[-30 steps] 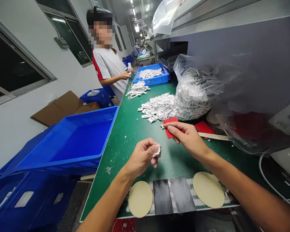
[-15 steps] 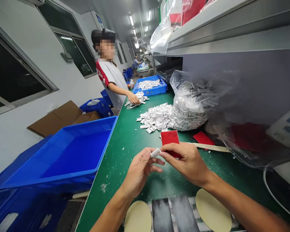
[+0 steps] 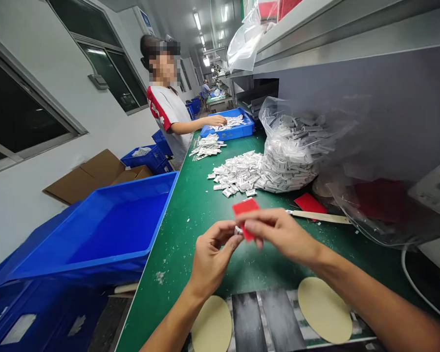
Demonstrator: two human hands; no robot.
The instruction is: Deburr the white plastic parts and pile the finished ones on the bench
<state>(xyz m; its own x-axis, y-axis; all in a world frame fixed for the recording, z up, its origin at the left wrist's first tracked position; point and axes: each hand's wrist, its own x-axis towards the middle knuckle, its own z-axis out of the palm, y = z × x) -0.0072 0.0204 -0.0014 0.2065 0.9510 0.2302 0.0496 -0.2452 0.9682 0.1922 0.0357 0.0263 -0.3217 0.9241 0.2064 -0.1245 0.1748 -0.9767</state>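
Note:
My left hand pinches a small white plastic part between thumb and fingertips above the green table. In my right hand is a thin red square sheet, gripped between thumb and fingers. The sheet's lower edge is at the white part, and the fingers partly hide both. Beyond the hands lies a loose heap of similar white parts. It spreads from a clear plastic bag full of more of them.
Left of the green table stands a large blue bin. A co-worker reaches into a blue tray of white parts. Cream ovals and dark strips lie in front. A wooden stick rests at right.
The red sheet has tilted and moved left, over the white part, with my right hand. My left fingers have curled in. The co-worker's hand has gone from the small pile to the tray.

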